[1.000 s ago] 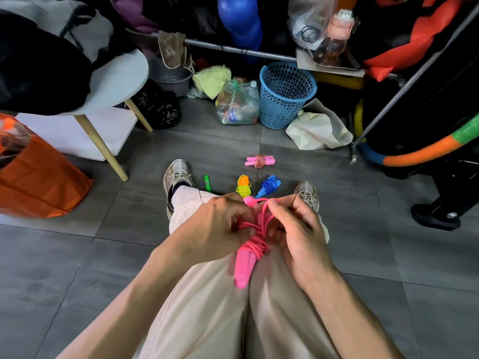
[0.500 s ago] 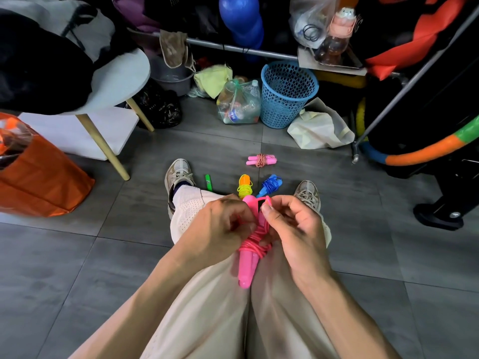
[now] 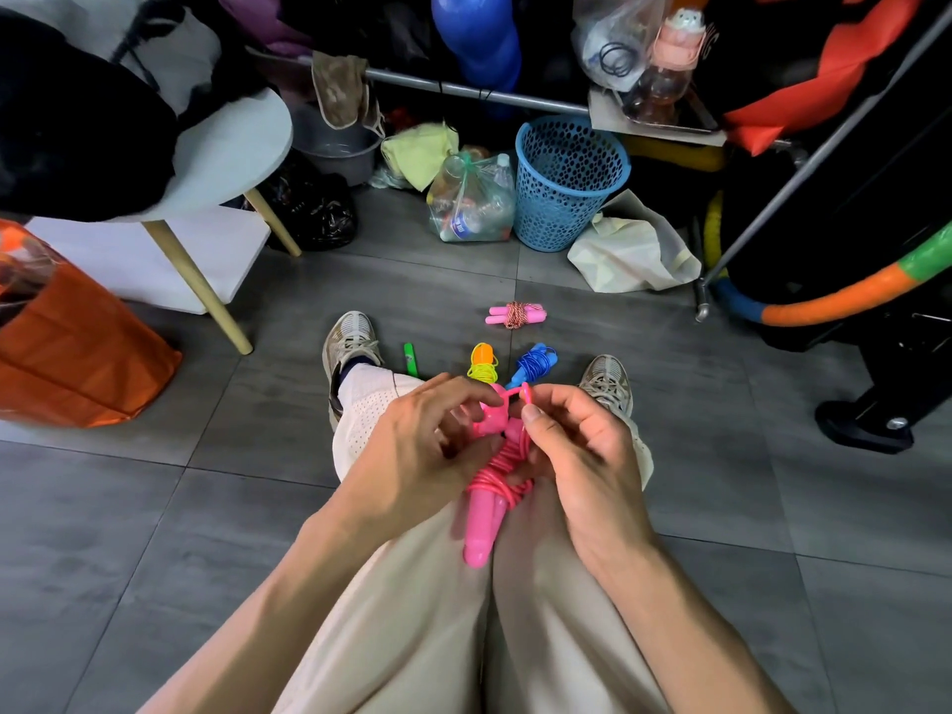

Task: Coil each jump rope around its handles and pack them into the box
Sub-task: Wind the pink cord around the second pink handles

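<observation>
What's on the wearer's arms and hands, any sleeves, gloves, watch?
Nothing worn. The left hand and right hand have no gloves or rings, and both forearms show no sleeves, watch or wristband as far as the frame edge. Short, unpainted nails.

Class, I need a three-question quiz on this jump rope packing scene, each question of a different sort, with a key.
1. True or false: the hot pink plastic jump rope lies on the grey tiled floor.
2. Which hand pinches the cord's loose loop: A left hand, B right hand?
3. What colour cord wraps the pale pink handles beyond the feet?

Key: 1 false, both hands hold it over the lap; 2 B; 3 red and white.
</observation>
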Demonstrator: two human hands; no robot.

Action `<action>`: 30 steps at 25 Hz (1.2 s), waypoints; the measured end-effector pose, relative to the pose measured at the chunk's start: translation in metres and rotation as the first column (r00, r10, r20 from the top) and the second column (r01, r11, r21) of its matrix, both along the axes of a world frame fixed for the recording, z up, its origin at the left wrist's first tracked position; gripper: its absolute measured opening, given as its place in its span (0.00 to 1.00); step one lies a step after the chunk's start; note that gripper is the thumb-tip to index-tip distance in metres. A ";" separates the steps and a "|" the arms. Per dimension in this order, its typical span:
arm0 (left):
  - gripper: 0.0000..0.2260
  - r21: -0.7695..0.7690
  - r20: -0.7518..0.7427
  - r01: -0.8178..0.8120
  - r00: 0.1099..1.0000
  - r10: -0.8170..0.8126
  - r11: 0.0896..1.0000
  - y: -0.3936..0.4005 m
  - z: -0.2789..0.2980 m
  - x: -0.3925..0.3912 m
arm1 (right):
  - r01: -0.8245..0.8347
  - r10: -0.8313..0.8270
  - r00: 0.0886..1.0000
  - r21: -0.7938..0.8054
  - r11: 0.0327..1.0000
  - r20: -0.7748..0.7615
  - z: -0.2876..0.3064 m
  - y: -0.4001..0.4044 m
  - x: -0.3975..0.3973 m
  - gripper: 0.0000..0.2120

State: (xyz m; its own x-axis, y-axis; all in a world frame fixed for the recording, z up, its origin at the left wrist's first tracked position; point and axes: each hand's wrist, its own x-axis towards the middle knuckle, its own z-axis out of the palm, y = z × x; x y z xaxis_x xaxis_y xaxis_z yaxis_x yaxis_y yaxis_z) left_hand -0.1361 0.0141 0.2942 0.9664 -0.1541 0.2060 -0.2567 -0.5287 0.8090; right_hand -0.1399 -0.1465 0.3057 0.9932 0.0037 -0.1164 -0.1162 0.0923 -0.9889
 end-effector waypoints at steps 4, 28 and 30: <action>0.07 -0.039 0.015 0.252 0.968 -0.252 0.967 0.014 0.000 0.000 | 0.018 -0.018 1.000 -0.004 1.000 -0.016 -0.005 0.000 0.002 0.04; 0.05 0.062 0.059 0.144 0.987 -0.148 0.988 0.015 0.003 -0.014 | -0.324 0.323 0.945 -0.024 0.946 -0.058 0.004 -0.017 0.006 0.08; 0.10 0.084 0.027 0.090 0.995 -0.093 0.992 0.014 0.000 -0.008 | -0.242 0.247 0.967 0.071 0.968 -0.060 0.000 -0.017 0.005 0.08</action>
